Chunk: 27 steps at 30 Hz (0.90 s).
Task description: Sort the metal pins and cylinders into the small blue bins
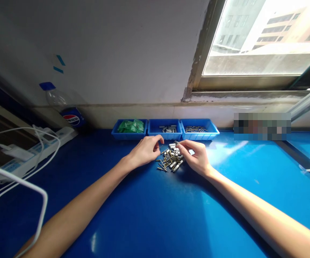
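Observation:
A loose pile of small metal parts (171, 157), silver cylinders mixed with thin pins, lies on the blue table. At the pile's left edge is my left hand (147, 151), thumb and forefinger pinched; a thin sliver shows by the fingertips, too small to name. My right hand (196, 154) reaches in from the other side, pinching a small dark metal cylinder (176, 142) at the pile's upper right. Behind the hands stand three blue bins: the left bin (129, 136) holds green packets, the middle bin (155, 136) silver cylinders, the right bin (198, 136) thin metal pins.
White cables (46, 200) loop over the left side near my forearm, by a power strip (47, 143). A plastic bottle (60, 102) with a blue cap stands against the wall. A window (251, 64) is at the upper right, above a blurred-out patch (262, 126).

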Each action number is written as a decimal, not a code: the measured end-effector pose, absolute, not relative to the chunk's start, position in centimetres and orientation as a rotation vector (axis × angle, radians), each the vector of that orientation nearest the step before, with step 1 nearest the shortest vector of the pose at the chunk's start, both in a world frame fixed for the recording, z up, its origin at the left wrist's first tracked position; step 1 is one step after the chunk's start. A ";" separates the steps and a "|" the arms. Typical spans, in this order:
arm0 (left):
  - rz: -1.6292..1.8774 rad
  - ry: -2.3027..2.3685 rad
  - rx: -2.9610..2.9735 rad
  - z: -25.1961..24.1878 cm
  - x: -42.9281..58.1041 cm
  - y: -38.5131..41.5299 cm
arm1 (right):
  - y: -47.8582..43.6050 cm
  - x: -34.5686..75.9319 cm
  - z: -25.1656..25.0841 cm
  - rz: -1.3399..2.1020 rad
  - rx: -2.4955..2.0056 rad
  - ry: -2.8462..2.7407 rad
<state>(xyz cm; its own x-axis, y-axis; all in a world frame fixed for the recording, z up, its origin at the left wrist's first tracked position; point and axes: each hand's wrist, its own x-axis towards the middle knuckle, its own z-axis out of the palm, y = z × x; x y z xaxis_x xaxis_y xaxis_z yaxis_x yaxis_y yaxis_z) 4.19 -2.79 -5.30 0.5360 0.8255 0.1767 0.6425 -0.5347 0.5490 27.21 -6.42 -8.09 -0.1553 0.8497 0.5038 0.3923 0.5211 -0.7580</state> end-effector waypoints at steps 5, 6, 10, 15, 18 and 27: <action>0.987 0.984 2.334 -5.1 4.3 -2.9 | -5.9 27.3 -8.5 0.716 -1.076 -1.648; 1.053 0.963 2.333 -5.1 4.4 -2.9 | -5.8 27.4 -8.5 0.756 -1.068 -1.640; 1.178 0.921 2.390 -5.6 4.7 -3.1 | -5.7 27.4 -8.8 0.877 -1.037 -1.657; 1.115 0.826 2.532 -6.1 4.8 -3.5 | -5.6 27.3 -9.0 0.965 -1.028 -1.627; 1.089 0.816 2.540 -6.0 4.9 -3.6 | -5.6 27.2 -8.8 1.050 -1.017 -1.567; 0.669 1.103 2.502 -5.9 4.5 -3.1 | -4.9 27.8 -7.0 0.741 -1.100 -1.139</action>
<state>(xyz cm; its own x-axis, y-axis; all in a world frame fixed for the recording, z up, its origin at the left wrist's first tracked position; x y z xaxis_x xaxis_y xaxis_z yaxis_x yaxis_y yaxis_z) 4.51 -3.14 -5.93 0.5912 0.7542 0.2859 0.6018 -0.6485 0.4662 27.79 -4.93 -7.04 0.2895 0.8995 0.3274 0.0651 0.3228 -0.9442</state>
